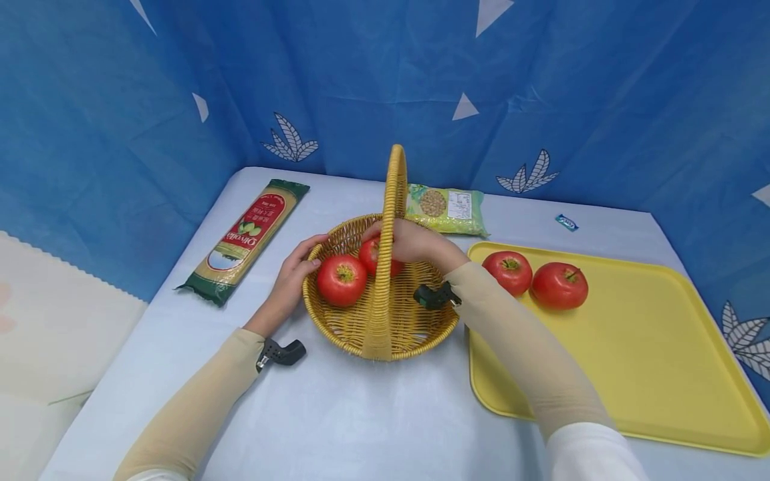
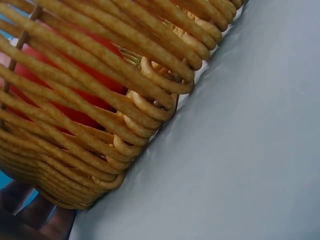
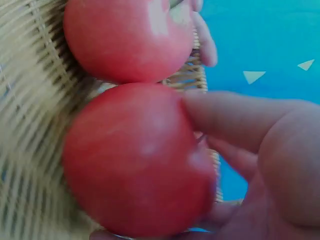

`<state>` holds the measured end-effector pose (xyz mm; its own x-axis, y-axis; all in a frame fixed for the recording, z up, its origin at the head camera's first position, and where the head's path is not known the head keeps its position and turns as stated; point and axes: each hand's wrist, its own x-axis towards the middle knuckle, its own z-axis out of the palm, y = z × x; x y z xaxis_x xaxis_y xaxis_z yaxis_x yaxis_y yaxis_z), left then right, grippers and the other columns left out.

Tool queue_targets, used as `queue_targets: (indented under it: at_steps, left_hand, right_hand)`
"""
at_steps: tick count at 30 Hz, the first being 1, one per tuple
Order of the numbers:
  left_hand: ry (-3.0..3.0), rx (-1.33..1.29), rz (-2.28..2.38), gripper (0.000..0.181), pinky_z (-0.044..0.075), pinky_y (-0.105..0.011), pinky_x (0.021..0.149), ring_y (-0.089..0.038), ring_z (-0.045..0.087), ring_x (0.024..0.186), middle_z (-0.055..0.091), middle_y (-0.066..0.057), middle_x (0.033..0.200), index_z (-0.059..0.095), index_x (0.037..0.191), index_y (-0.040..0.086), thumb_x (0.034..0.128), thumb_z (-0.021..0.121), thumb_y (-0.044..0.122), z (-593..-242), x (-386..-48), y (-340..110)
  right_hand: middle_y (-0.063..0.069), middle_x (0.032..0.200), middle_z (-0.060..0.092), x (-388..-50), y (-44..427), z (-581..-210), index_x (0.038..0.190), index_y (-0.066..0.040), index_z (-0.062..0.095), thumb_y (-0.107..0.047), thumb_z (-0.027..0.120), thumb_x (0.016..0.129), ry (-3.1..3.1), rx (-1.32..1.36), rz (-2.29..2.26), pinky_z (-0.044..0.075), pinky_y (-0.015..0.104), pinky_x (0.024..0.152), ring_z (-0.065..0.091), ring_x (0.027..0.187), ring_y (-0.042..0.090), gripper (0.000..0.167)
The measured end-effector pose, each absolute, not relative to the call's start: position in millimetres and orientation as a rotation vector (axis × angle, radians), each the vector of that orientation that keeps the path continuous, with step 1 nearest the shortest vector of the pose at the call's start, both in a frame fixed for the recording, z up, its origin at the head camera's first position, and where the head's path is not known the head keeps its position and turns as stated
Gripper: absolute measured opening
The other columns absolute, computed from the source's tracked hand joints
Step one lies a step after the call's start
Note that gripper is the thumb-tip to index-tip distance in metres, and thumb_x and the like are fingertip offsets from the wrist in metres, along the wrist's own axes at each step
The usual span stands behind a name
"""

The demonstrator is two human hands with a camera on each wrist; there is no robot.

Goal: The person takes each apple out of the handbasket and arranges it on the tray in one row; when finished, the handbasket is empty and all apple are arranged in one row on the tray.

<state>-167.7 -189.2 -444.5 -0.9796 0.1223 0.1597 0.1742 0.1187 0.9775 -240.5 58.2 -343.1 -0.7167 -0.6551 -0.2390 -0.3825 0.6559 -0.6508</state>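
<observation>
A yellow wicker basket (image 1: 415, 337) with a tall arched handle stands on the table. Inside it, on the left, lies a red apple (image 1: 341, 280). My right hand (image 1: 415, 242) reaches in past the handle and holds a second apple (image 3: 137, 160), which touches the first one in the right wrist view. The handle partly covers this second apple in the head view. At the basket's left rim, my left hand (image 1: 293, 274) grips the edge with its thumb over the rim. Only its fingertips (image 2: 52, 217) show below the weave in the left wrist view.
A yellow tray (image 1: 637, 361) at the right bears two more apples (image 1: 559, 285) near its far left corner. Behind the basket lies a green bag of grains or beans (image 1: 448, 210). A pasta packet (image 1: 246, 240) lies left, a small blue wrapper (image 1: 566, 222) back right.
</observation>
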Motion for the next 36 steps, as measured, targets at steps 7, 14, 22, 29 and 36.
queue_targets:
  at_steps: [7, 14, 22, 29, 36]
  left_hand:
    - [-2.317, -0.316, -2.050, 0.051, 0.017, -0.051, 0.130, -0.026, 0.026, 0.156, 0.040, -0.014, 0.161, 0.046, 0.150, 0.004, 0.0992, 0.041, 0.007, -445, -168, -186]
    - [-2.321, -0.301, -2.053, 0.051, 0.018, -0.049, 0.130, -0.023, 0.027, 0.156, 0.041, -0.011, 0.161, 0.046, 0.150, 0.007, 0.0994, 0.042, 0.010, -444, -168, -188]
    - [-2.326, -0.302, -2.049, 0.051, 0.017, -0.050, 0.130, -0.024, 0.026, 0.156, 0.040, -0.011, 0.162, 0.046, 0.150, 0.006, 0.0994, 0.041, 0.010, -444, -168, -190]
    - [-2.313, -0.298, -2.061, 0.052, 0.018, -0.050, 0.130, -0.025, 0.027, 0.156, 0.040, -0.013, 0.161, 0.046, 0.150, 0.005, 0.0986, 0.041, 0.009, -445, -168, -190]
    - [-2.322, -0.298, -2.048, 0.051, 0.016, -0.051, 0.130, -0.025, 0.026, 0.156, 0.040, -0.013, 0.161, 0.046, 0.149, 0.004, 0.0988, 0.041, 0.008, -445, -168, -191]
  right_hand:
    - [0.013, 0.141, 0.058, -239, 53, -350, 0.141, -0.008, 0.058, -0.012, 0.065, 0.093, 2.297, -0.833, -0.822, 0.047, 0.034, 0.100, 0.052, 0.121, 0.026, 0.049]
    - [0.012, 0.135, 0.063, -237, 52, -351, 0.136, -0.008, 0.063, -0.013, 0.068, 0.090, 2.342, -0.942, -0.834, 0.048, 0.035, 0.099, 0.055, 0.117, 0.025, 0.046]
    - [0.012, 0.125, 0.068, -239, 52, -356, 0.126, -0.005, 0.068, -0.011, 0.070, 0.087, 2.370, -1.083, -0.861, 0.047, 0.032, 0.091, 0.056, 0.104, 0.024, 0.039]
    - [0.008, 0.100, 0.065, -238, 51, -358, 0.116, -0.008, 0.070, -0.016, 0.071, 0.091, 2.378, -1.078, -0.905, 0.044, 0.028, 0.077, 0.052, 0.086, 0.019, 0.026]
    - [0.009, 0.117, 0.068, -238, 50, -361, 0.121, -0.011, 0.070, -0.025, 0.070, 0.093, 2.398, -1.025, -0.893, 0.046, 0.030, 0.083, 0.055, 0.097, 0.022, 0.032]
